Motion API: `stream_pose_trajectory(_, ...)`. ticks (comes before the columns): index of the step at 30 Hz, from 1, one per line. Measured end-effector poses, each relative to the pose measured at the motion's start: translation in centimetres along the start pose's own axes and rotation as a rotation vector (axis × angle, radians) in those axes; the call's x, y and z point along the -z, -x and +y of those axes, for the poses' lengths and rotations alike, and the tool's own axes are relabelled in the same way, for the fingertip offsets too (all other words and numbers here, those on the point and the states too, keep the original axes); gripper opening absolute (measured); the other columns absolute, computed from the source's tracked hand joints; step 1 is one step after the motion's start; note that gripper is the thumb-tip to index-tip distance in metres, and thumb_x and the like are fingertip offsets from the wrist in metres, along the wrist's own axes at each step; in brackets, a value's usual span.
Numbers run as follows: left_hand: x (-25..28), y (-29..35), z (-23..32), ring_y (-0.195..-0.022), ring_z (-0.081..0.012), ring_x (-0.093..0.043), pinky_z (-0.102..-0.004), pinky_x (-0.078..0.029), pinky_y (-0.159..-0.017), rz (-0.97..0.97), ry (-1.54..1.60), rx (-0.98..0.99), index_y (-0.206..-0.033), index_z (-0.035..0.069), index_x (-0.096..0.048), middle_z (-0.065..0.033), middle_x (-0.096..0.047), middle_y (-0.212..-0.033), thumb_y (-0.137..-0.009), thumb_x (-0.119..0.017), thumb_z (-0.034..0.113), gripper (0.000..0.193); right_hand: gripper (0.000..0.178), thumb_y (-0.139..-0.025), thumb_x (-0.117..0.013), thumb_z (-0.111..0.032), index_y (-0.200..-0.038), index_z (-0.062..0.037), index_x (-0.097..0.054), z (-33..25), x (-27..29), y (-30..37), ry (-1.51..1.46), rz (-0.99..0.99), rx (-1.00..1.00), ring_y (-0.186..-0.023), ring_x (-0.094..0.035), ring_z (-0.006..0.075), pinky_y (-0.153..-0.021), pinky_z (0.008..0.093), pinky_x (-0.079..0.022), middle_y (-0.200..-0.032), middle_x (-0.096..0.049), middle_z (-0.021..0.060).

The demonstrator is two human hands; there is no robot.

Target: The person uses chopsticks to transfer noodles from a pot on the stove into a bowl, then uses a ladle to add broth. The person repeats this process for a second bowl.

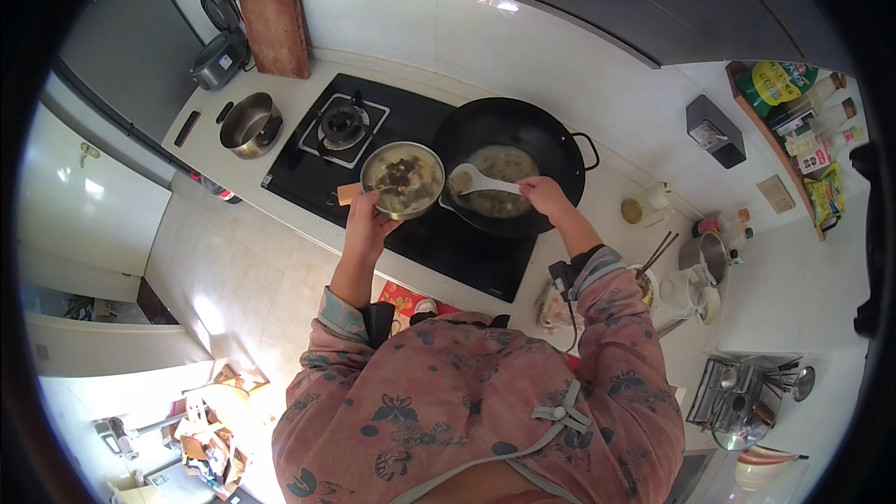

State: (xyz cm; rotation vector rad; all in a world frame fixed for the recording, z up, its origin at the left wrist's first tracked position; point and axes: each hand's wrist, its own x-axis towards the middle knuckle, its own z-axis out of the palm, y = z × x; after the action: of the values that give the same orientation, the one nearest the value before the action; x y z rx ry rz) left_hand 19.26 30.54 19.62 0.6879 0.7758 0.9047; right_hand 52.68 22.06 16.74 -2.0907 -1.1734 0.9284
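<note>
My left hand [368, 219] is closed on the near-left rim of a round metal bowl [441, 194] full of pale soup with dark bits floating in it. A light-brown piece, perhaps a handle, juts out beside my fingers. Close on its right, a black wok [560, 145] stands on the hob and holds similar cloudy soup. My right hand [549, 199] grips the handle of a white ladle [495, 186]. The ladle's head lies at the wok's left side, near the bowl's edge, with some soup in it.
The black gas hob [467, 261] has a bare burner [343, 125] at left. A steel pot [250, 126], a rice cooker [220, 60] and a wooden chopping board [273, 26] stand on the left counter. A glass jar [633, 212] and a white jug [686, 289] are at right.
</note>
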Motion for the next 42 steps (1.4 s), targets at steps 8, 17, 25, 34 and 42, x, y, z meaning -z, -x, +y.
stream_pose_trajectory(8,0.7,-0.8,-0.1,-0.088,-0.023,-0.06,-0.0333,-0.051,-0.069,-0.013,0.044,0.021,-0.118,0.011,-0.042,-0.0108,-0.056,-0.106,-0.084,-0.047,0.027,0.037,0.022,-0.085,-0.053,-0.012,-0.102,-0.0025,-0.061,-2.1,2.5,1.6,-0.444,-0.164,-0.187,-0.049,-0.038,0.0068,-0.042,0.0211,-0.027,-0.07,-0.056,0.0009)
stream_pose_trajectory(17,0.2,-1.0,-0.2,-0.092,-0.0247,-0.059,-0.0381,-0.05,-0.076,-0.045,0.02,0.027,-0.116,0.011,-0.043,-0.0109,-0.055,-0.107,-0.084,-0.047,0.026,0.036,0.022,-0.083,-0.052,-0.017,-0.098,-0.0063,-0.064,-2.1,5.6,2.0,0.324,0.25,0.197,-0.073,-0.061,0.0224,-0.067,0.0316,-0.047,-0.082,-0.064,0.01)
stream_pose_trajectory(25,-0.3,-0.6,-0.1,-0.096,-0.0258,-0.059,-0.0394,-0.05,-0.079,-0.076,-0.009,0.051,-0.117,0.012,-0.042,-0.011,-0.055,-0.109,-0.084,-0.045,0.025,0.036,0.018,-0.078,-0.05,-0.013,-0.079,-0.0058,-0.067,-4.2,6.4,3.2,0.951,0.403,0.136,-0.083,-0.062,0.0291,-0.069,0.041,-0.05,-0.083,-0.065,0.0143)
stream_pose_trajectory(34,-0.9,0.6,0.2,-0.098,-0.0254,-0.058,-0.0411,-0.049,-0.082,-0.086,-0.005,0.049,-0.121,0.012,-0.039,-0.0112,-0.053,-0.113,-0.084,-0.042,0.023,0.038,0.019,-0.074,-0.052,-0.014,-0.082,-0.0076,-0.069,-5.3,4.2,1.0,0.846,0.229,0.013,-0.085,-0.062,0.0316,-0.073,0.041,-0.05,-0.088,-0.065,0.0144)
stream_pose_trajectory(42,0.0,1.2,0.8,-0.096,-0.0266,-0.06,-0.0406,-0.05,-0.079,-0.038,0.001,0.044,-0.122,0.011,-0.038,-0.0121,-0.054,-0.113,-0.084,-0.043,0.023,0.04,0.024,-0.08,-0.048,-0.02,-0.09,-0.0109,-0.068,-1.5,-0.2,-2.0,0.408,0.191,0.133,-0.088,-0.059,0.0322,-0.079,0.0399,-0.047,-0.092,-0.064,0.013)
